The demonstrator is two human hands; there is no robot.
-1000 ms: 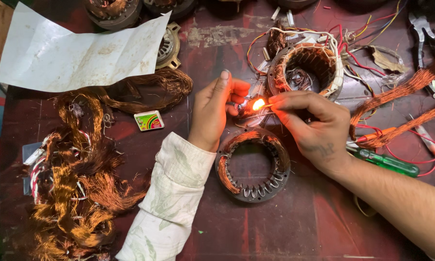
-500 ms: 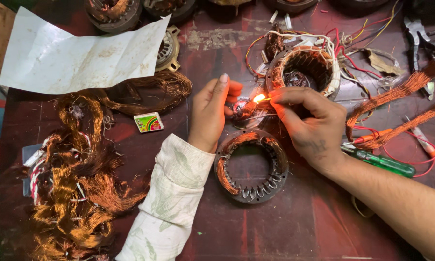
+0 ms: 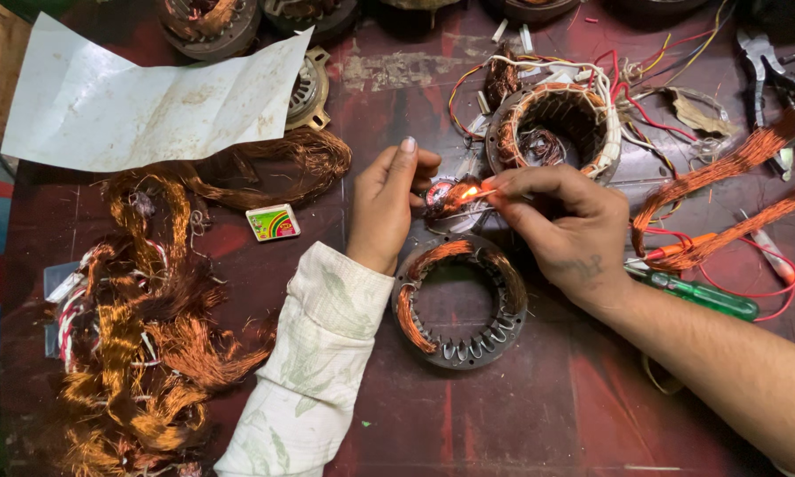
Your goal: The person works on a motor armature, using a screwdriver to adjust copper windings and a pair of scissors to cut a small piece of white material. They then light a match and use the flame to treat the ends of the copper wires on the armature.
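My right hand [image 3: 565, 225] pinches a lit match, its small flame [image 3: 470, 191] burning at the tip. My left hand [image 3: 388, 208], in a pale patterned sleeve, is cupped just left of the flame and pinches thin copper wire ends held into it. Right below both hands lies a round motor stator [image 3: 459, 305] with copper winding on its left side. A second stator [image 3: 556, 128], wound and with coloured leads, sits just beyond the hands. A small matchbox [image 3: 272, 222] lies left of my left hand.
A big tangle of stripped copper wire [image 3: 132, 353] fills the left side, with a creased white paper sheet [image 3: 150, 97] behind it. A green-handled screwdriver [image 3: 706, 296], copper bundles [image 3: 733, 168] and red wires lie on the right; pliers [image 3: 768, 62] at far right.
The flame has shrunk a little and the view has shifted slightly. Both hands stay where they were.
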